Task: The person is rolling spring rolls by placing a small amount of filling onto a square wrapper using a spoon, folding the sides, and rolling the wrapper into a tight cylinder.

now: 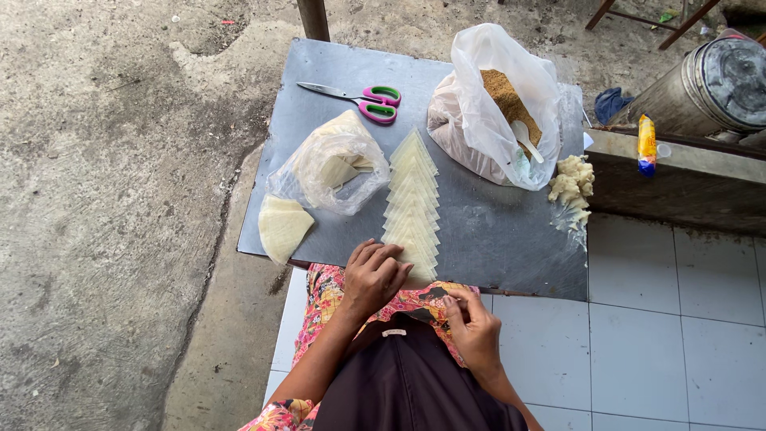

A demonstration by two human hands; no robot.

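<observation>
Wrappers [412, 203], triangular and pale, run in one overlapped row straight away from us up the grey board [495, 231]; our left hand [373, 275] presses its curled fingers on the nearest one, while our right hand [476, 327] hangs back at the lap, loosely curled, holding nothing we can see

Single head view, looking steeply down over metal table [495, 239], hands near bottom edge.
</observation>
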